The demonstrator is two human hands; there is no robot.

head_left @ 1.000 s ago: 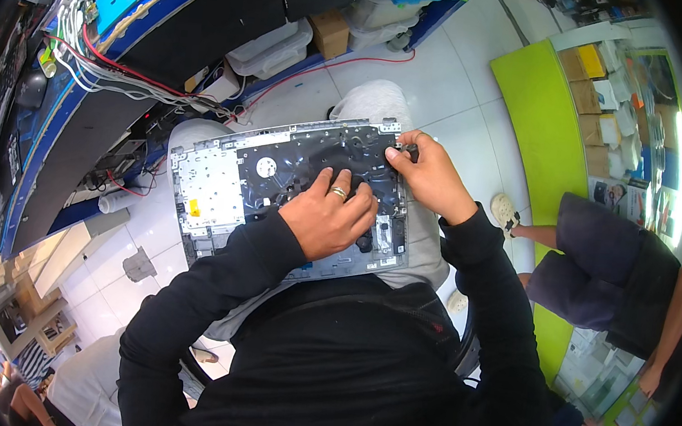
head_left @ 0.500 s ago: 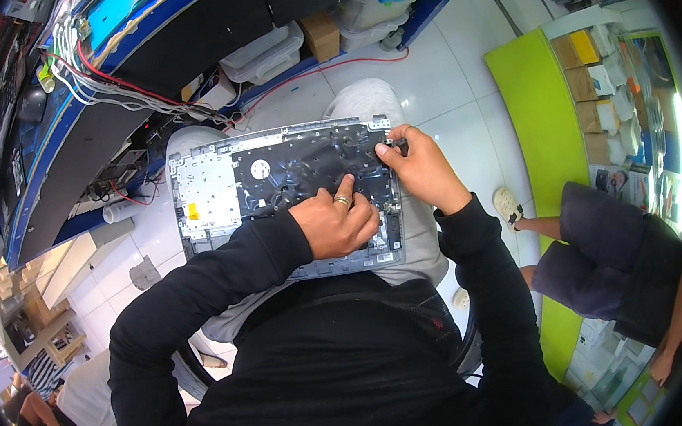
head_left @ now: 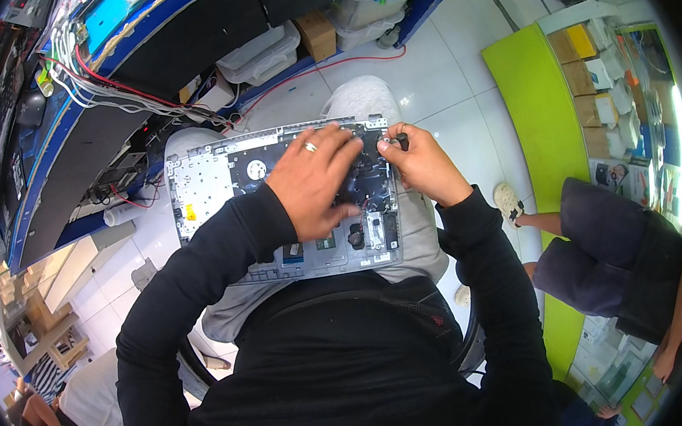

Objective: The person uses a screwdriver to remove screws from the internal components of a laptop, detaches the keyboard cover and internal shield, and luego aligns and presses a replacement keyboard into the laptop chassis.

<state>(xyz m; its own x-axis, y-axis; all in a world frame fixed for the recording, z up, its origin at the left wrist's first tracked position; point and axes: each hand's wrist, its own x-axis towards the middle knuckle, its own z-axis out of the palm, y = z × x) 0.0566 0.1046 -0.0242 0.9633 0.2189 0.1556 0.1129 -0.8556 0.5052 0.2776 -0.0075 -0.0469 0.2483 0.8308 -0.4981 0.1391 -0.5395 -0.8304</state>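
Note:
An opened laptop casing (head_left: pixel 200 179) lies across my lap, its silver plate and black sheet facing up, with a yellow sticker on the plate's left. My left hand (head_left: pixel 311 179), wearing a ring, rests over the black middle of the casing, fingers apart and slightly curved, holding nothing. At the casing's upper right corner, my right hand (head_left: pixel 424 163) pinches a small dark part (head_left: pixel 400 141), too small to make out clearly. Dark components show along the casing's lower right, below my left hand.
A blue-edged workbench (head_left: pixel 169 40) with cables, boxes and plastic bins curves along the left and top. A green counter (head_left: pixel 532 108) with stacked packages stands at right. Another person's legs (head_left: pixel 577 236) are there too; others show at both lower corners. A red cable (head_left: pixel 339 61) crosses the floor.
My left hand has shifted upward across the casing, its fingers now reaching near the upper edge, uncovering components lower down. My right hand stays pinched at the upper right corner.

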